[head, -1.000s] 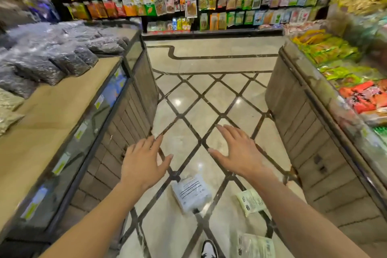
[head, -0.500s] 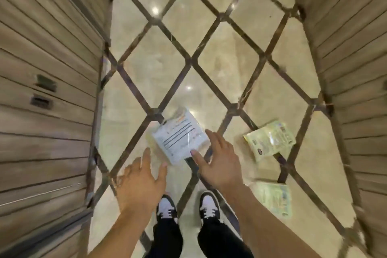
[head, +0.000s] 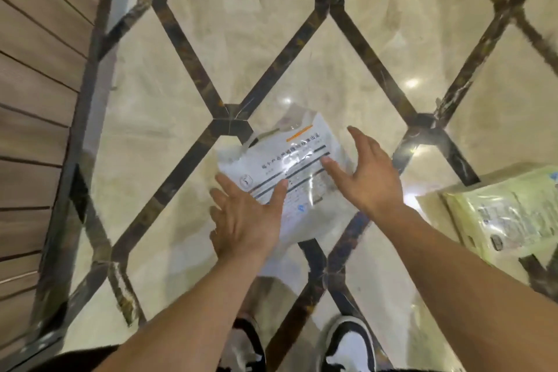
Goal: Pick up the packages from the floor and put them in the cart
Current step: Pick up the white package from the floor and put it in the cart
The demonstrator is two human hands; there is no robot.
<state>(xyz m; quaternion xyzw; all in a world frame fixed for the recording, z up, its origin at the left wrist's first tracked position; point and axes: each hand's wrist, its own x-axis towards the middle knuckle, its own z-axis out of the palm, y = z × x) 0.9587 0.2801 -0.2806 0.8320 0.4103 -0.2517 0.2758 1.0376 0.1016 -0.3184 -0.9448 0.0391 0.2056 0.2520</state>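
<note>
A white package (head: 290, 166) with dark printed lines and an orange stripe lies flat on the marble floor in front of my feet. My left hand (head: 247, 217) hovers over its near left corner, fingers spread, the thumb over the label. My right hand (head: 368, 172) is open over its right edge, fingers apart. Neither hand grips it. A pale green package (head: 507, 214) lies on the floor to the right, cut by the frame edge. No cart is in view.
A wooden slatted counter base (head: 36, 100) runs along the left side. The floor (head: 241, 39) is glossy beige marble with dark diagonal bands. My black and white shoes (head: 350, 344) stand at the bottom edge.
The view has dropped much closer to the floor. Both hands have moved forward onto the white package, left at its near corner and right at its far side.
</note>
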